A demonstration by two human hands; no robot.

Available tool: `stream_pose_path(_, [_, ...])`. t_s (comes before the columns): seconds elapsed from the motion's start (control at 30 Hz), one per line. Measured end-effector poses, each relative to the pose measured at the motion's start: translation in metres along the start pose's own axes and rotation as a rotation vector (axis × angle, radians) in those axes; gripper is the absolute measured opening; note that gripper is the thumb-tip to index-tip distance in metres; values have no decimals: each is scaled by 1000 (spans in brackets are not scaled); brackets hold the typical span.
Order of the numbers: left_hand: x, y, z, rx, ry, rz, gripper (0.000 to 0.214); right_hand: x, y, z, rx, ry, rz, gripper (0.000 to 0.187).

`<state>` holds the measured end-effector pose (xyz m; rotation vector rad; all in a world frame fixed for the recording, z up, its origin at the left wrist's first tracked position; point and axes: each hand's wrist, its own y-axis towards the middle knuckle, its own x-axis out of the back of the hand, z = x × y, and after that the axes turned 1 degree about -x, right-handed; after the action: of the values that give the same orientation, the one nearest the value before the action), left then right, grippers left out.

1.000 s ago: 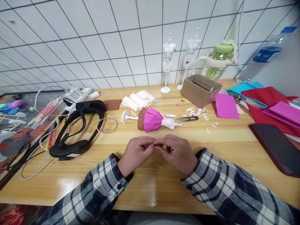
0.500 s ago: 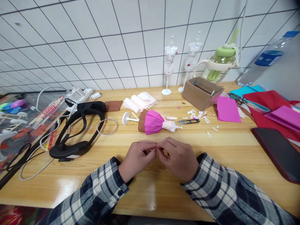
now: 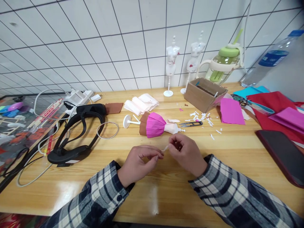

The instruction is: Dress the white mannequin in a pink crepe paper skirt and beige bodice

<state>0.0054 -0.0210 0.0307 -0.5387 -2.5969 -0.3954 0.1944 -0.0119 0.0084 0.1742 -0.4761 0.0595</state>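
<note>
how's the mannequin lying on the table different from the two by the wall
The lying mannequin is on its side and wears a pink and brown paper skirt; the two standing mannequins are upright on their bases against the tiles, with no skirts. All three are small, pale dress forms on stands.

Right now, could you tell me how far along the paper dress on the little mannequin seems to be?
The mannequin lying on the table already wears a pink pleated skirt over a brown layer. In hand: the left hand and right hand pinch a small white strip between them. Its torso looks bare, and two mannequins by the wall stand undressed, so more probably remains.
</note>
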Motion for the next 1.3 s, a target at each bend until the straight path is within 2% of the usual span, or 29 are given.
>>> stream_pose_path(0.2, [6,-4,-2,-104,-129,76,20,23,15,-7,61,-141,-77,5])
stream_pose_path(0.3, [7,-4,1,-122,-96,63,19,51,24,-16,131,-282,-295,5])
stream_pose_path(0.4, [6,-4,3,-153,-54,57,21,84,32,-38,130,-510,-508,14])
stream_pose_path(0.43, [6,-3,3,-162,-48,61,21,93,34,-47,110,-591,-511,18])
stream_pose_path(0.53, [5,-4,3,-166,-48,71,22,109,39,-71,91,-750,-360,40])
stream_pose_path(0.6, [5,-3,3,-155,-55,76,21,109,39,-76,65,-796,-341,41])
stream_pose_path(0.73, [5,-3,3,-123,-71,81,17,94,35,-58,70,-715,-459,19])
stream_pose_path(0.8, [5,-2,3,-115,-75,81,17,86,32,-47,161,-668,-503,20])
stream_pose_path(0.87, [5,-3,3,-117,-75,78,16,84,32,-43,182,-690,-516,26])
stream_pose_path(0.93, [5,-3,2,-120,-73,74,16,88,34,-46,104,-725,-527,32])
stream_pose_path(1.03, [5,-4,2,-104,-86,80,16,97,37,-52,13,-707,-563,18])
stream_pose_path(1.1, [5,-4,3,-80,-114,82,16,97,37,-50,135,-632,-535,19])
stream_pose_path(1.2, [5,-4,5,-52,-156,61,17,85,29,-39,457,-508,-401,39])
stream_pose_path(1.27, [5,-4,6,-52,-160,40,16,72,19,-28,602,-359,-334,31])
stream_pose_path(1.3, [5,-4,6,-56,-157,32,16,65,14,-23,614,-264,-302,29])
